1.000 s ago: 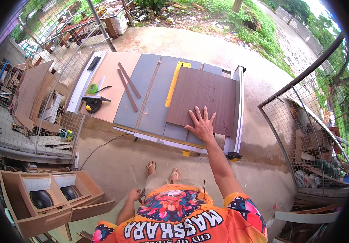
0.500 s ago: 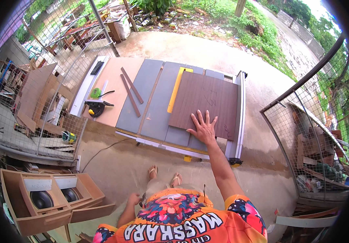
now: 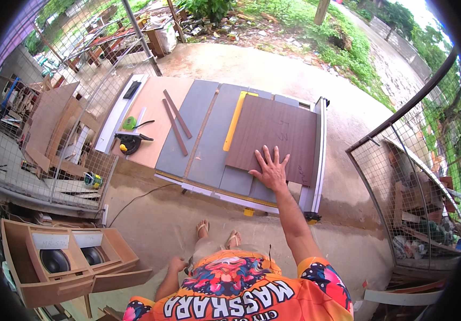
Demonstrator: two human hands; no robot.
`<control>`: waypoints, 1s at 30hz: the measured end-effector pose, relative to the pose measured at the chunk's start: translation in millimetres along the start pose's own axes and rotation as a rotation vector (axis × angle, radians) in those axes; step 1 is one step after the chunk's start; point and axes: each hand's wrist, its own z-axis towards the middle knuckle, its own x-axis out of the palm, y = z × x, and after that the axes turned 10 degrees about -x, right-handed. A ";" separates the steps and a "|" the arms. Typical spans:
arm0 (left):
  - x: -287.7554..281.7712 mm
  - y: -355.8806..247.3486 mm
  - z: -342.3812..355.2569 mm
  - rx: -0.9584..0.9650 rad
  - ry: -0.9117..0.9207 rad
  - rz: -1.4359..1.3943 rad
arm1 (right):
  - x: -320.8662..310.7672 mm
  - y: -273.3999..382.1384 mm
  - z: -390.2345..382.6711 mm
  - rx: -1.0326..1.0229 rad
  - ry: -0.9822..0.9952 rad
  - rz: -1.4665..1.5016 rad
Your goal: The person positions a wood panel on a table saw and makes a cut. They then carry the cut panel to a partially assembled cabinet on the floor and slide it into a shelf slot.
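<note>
My right hand [image 3: 271, 170] lies flat with fingers spread on the near edge of a square, dark brown wood-grain board [image 3: 276, 128], which has pencil marks on it. Under the board is a grey table saw top [image 3: 201, 155], with a yellow insert plate [image 3: 240, 120] along the board's left side. Low beside my hip hangs my left hand [image 3: 177, 264], away from the saw; its fingers are too small and partly hidden to make out. Two narrow brown wood strips [image 3: 174, 126] rest on the left of the saw top.
Left on the saw, a green tape measure [image 3: 129, 123] and a black mitre gauge [image 3: 130, 143] sit on a pale panel [image 3: 153, 117]. A white rail [image 3: 321, 150] borders the right side. A wooden speaker cabinet [image 3: 75, 262] stands lower left. Mesh gates [image 3: 391, 187] flank both sides.
The whole view has shifted very slightly. My right hand stays flat on the board, and the board keeps its place on the saw.
</note>
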 end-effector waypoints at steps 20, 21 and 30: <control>-1.6 -2.9 -9.4 -0.018 -0.009 -0.035 | 4.6 -12.4 12.2 -0.001 0.005 -0.004; -1.7 -2.4 -9.3 -0.023 0.001 -0.040 | 4.8 -12.7 12.5 -0.001 0.002 -0.006; 3.4 3.5 0.9 0.004 -0.003 0.007 | 4.9 -15.7 17.8 0.005 0.005 -0.003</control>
